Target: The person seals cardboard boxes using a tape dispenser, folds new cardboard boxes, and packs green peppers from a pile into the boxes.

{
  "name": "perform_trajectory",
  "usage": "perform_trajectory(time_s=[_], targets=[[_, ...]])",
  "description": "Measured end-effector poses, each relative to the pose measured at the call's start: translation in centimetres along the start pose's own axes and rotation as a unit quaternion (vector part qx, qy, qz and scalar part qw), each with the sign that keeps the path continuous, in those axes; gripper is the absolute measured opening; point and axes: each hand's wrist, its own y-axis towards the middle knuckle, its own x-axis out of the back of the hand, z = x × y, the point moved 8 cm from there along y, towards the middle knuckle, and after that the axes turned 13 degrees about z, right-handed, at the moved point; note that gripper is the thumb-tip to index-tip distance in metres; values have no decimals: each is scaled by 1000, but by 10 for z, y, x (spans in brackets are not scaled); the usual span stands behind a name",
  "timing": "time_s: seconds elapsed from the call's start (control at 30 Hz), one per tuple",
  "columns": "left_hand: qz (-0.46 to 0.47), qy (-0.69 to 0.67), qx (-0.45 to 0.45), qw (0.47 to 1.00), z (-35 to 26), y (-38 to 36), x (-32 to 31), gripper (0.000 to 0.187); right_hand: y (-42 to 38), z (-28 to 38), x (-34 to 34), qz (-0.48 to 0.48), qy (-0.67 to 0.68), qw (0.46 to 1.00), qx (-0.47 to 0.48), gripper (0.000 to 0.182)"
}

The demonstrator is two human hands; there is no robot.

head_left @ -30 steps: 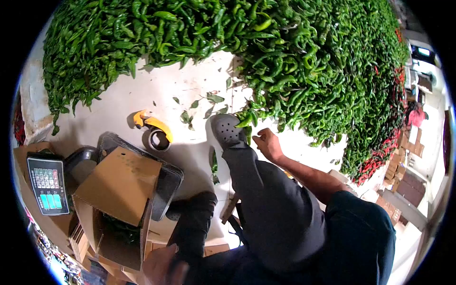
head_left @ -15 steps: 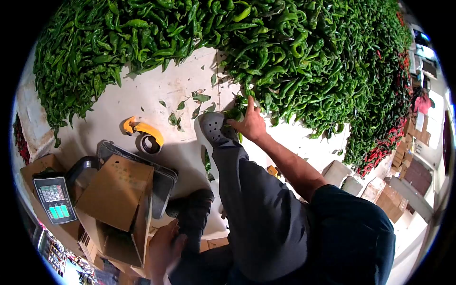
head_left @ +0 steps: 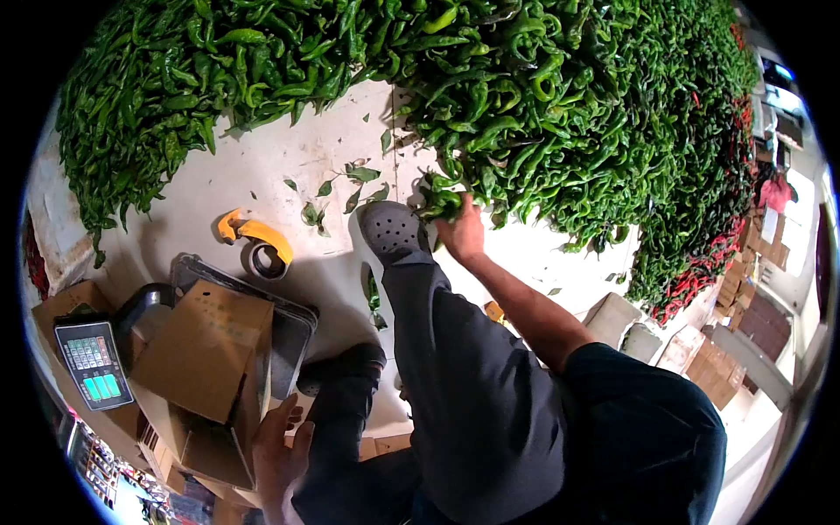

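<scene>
My right hand (head_left: 462,233) is down at the near edge of a big heap of green chili peppers (head_left: 542,114). Its fingers close round a few green peppers (head_left: 444,203) beside the toe of my grey clog (head_left: 394,231); some fingertips are hidden behind the peppers. My left hand (head_left: 282,444) hangs at the lower left, fingers apart and holding nothing, close to the side of an open cardboard box (head_left: 206,350). That box rests on a dark scale platform (head_left: 293,337).
A yellow tape dispenser (head_left: 258,238) lies on the pale floor (head_left: 262,171), with loose leaves (head_left: 360,175) near it. The scale's display (head_left: 93,363) stands at the far left. Red peppers (head_left: 687,289) and stacked cartons (head_left: 717,367) are at the right.
My right hand has gone from fingers spread over the peppers to closed round a few of them. My left hand has shifted slightly left, and the view has moved a little.
</scene>
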Motion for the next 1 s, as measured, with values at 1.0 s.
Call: perform_trajectory(time_s=[1.0], targets=[[-6,21,-4,1000,9,-11,6,39,44,38,20,16,-278,960,39,48]])
